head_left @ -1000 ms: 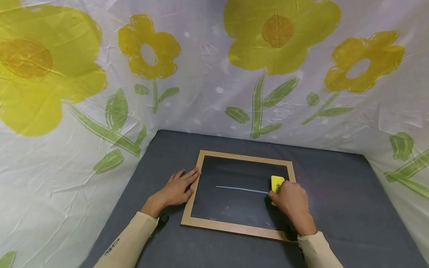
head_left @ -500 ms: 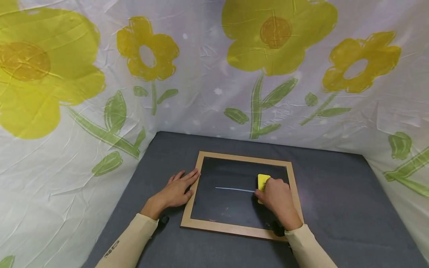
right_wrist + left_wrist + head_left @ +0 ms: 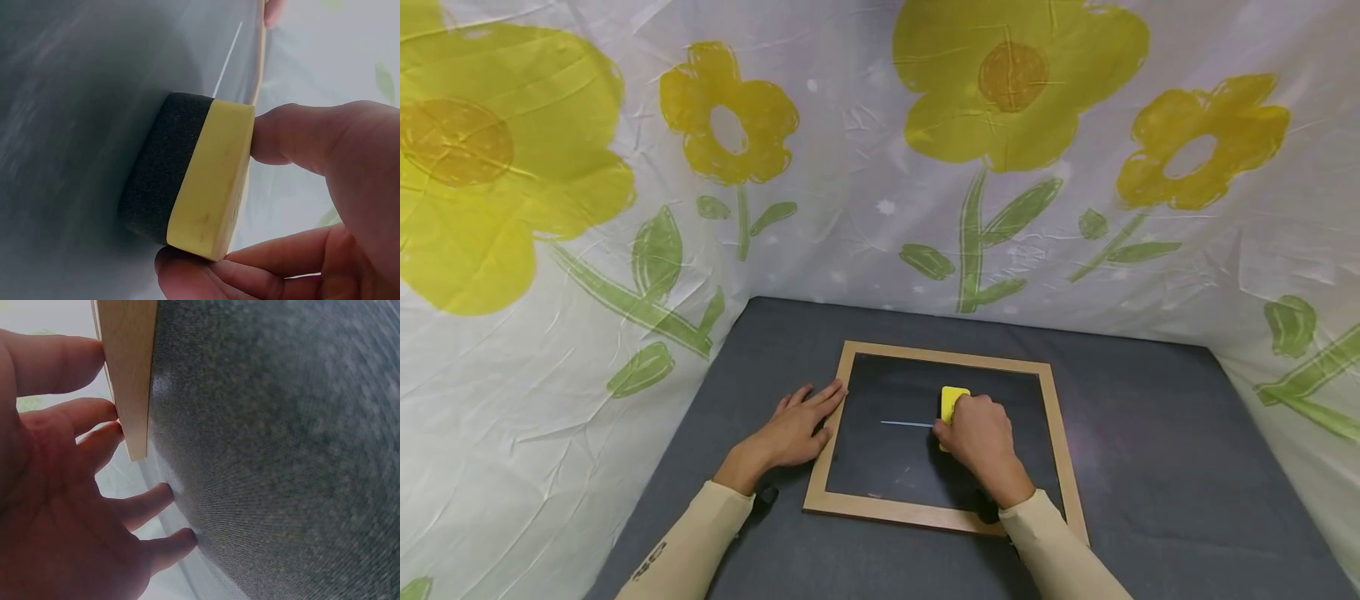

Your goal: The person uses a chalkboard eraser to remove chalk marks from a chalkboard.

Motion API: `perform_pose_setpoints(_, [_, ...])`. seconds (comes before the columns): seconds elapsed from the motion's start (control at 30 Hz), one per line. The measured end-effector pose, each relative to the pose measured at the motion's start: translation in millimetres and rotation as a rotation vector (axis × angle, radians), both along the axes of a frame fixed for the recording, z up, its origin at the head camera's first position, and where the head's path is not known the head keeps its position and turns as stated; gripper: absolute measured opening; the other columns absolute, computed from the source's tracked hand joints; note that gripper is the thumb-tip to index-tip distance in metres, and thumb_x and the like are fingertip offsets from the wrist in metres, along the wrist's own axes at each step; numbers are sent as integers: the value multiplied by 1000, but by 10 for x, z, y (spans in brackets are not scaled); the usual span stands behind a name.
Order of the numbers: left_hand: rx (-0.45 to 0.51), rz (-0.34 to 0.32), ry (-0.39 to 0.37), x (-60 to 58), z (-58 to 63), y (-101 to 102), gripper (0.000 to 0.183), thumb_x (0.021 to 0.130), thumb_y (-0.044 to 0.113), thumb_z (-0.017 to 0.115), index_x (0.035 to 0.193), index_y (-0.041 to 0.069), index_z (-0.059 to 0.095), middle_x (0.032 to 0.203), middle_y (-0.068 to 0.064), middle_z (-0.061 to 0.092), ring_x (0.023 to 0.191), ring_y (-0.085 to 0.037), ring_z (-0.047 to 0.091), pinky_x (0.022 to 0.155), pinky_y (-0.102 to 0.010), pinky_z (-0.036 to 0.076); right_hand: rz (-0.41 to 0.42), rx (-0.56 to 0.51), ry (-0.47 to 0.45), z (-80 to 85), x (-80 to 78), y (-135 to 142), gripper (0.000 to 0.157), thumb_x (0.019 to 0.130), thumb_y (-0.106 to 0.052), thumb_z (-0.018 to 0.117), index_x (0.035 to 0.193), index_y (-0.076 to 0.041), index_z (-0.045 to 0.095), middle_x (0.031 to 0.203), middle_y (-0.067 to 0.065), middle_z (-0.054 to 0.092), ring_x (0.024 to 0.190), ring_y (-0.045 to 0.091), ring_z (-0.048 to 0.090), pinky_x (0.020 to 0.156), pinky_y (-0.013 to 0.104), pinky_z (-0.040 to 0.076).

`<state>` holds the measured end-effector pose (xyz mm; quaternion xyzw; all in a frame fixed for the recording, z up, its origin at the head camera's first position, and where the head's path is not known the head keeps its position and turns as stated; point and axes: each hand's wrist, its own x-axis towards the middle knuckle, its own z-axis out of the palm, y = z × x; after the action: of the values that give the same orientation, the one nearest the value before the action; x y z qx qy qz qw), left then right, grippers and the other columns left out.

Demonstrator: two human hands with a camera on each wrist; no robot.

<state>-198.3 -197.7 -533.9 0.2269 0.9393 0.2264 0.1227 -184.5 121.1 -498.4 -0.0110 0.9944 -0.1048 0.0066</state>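
Observation:
A yellow board eraser (image 3: 201, 181) with a dark felt side is gripped between the thumb and fingers of my right hand (image 3: 981, 437). Its felt lies against the blackboard (image 3: 880, 462), right of the board's middle. A thin, pale chalk line (image 3: 904, 423) runs left from the eraser. My left hand (image 3: 790, 429) rests at the board's left side with fingers spread. In the left wrist view, the thumb and two fingertips touch the wooden frame (image 3: 130, 375), while the other two fingers reach the dark cloth.
The board lies on a table with a dark grey cloth (image 3: 1150, 467). A white curtain (image 3: 850, 217) printed with large yellow flowers hangs behind and along both sides. Faint chalk smudges (image 3: 904, 477) mark the lower part of the board.
My right hand has slid the eraser leftward along the chalk line, from near the right frame toward the middle. The line has become shorter. My left hand has stayed in place.

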Motion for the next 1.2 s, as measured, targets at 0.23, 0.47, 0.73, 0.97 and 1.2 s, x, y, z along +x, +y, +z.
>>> perform_pose_setpoints(0.23, [-7,-1,-14,-2,17,2,70,111,19,59,175,14,31,183,-7,24,164,-56,20,125,-82,15,12,13,-33,26,-49,-192,49,92,-43,85,104,4,74,78,12,62,64,25,59,57,39,57])
perform_pose_setpoints(0.47, [0,-7,-9,-3,17,2,69,111,18,59,174,13,32,183,-9,25,164,-58,20,125,-82,15,51,-3,-21,26,-69,-421,47,92,-44,85,101,2,75,80,12,65,66,24,60,61,40,59])
perform_pose_setpoints(0.73, [-16,7,-8,0,-1,0,69,111,19,59,174,13,32,183,-7,25,164,-57,20,126,-81,16,105,-6,44,-6,-62,-702,43,93,-42,84,91,0,76,76,12,66,62,25,63,59,42,61])
perform_pose_setpoints(0.97, [-10,10,-14,10,18,18,68,110,18,60,174,12,34,182,-9,27,164,-57,21,126,-81,16,155,10,59,-40,-75,-918,44,95,-44,82,91,-1,79,76,12,69,61,27,67,57,44,62])
perform_pose_setpoints(1.2, [35,3,5,9,-43,-4,69,110,18,59,174,14,34,182,-9,28,162,-60,22,125,-82,15,202,33,80,-62,-79,-1085,45,95,-47,82,95,-2,82,76,12,72,62,27,68,55,42,61])
